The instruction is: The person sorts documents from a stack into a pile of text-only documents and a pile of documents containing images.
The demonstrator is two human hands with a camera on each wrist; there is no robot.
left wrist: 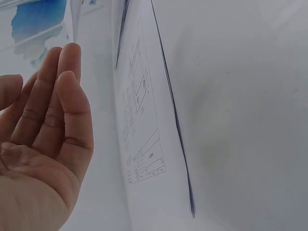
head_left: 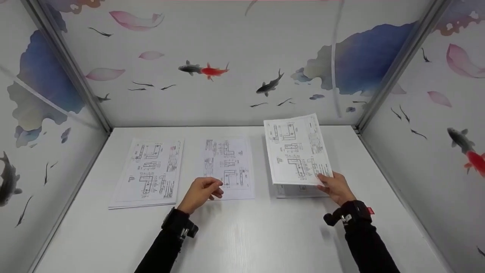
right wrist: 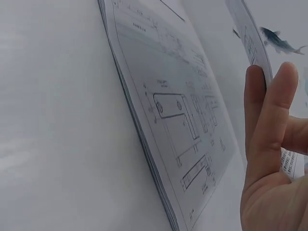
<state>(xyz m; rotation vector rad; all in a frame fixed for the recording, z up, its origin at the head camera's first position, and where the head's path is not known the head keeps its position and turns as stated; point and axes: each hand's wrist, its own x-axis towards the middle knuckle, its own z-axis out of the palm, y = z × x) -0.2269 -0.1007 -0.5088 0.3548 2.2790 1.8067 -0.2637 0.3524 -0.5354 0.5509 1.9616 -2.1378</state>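
Observation:
My right hand (head_left: 337, 187) pinches a thin white sheaf of technical drawings (head_left: 297, 151) at its near right corner, thumb on top. The sheaf is lifted and tilted above another stack of drawings (head_left: 288, 192), whose near edge peeks out below it. In the right wrist view the fingers (right wrist: 269, 125) hold the raised sheaf (right wrist: 248, 36) beside the lower stack (right wrist: 168, 139). Over the near edge of the middle drawing (head_left: 229, 163) hovers my left hand (head_left: 201, 191), fingers loosely bent and holding nothing. The left wrist view shows its bare palm (left wrist: 43, 173) beside printed paper (left wrist: 149, 115).
A further stack of drawings (head_left: 149, 172) lies on the left of the white table (head_left: 235, 231). Walls printed with fish and petals enclose the table at the back (head_left: 235, 102) and both sides, with metal posts (head_left: 363, 121) at the corners.

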